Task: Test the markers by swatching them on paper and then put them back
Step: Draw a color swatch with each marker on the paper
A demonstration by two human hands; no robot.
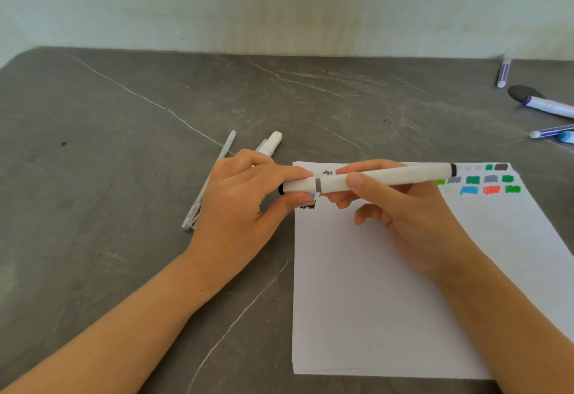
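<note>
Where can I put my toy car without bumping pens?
Bare table lies left of the thin pen, and at the back between the peach-capped marker and the purple pens. Crowded: the right corner, and the swatched top of the paper.

No legible text, brand, number or sign anywhere in frame. Paper [388, 300], right of centre: colour swatches [490, 180] along its top edge and a small grey scribble [327, 172] at its upper left, none forming letters. White marker [403, 173] barrel, mid-frame: no readable print. Striped pens [548, 106], upper right: too blurred to read.
</note>
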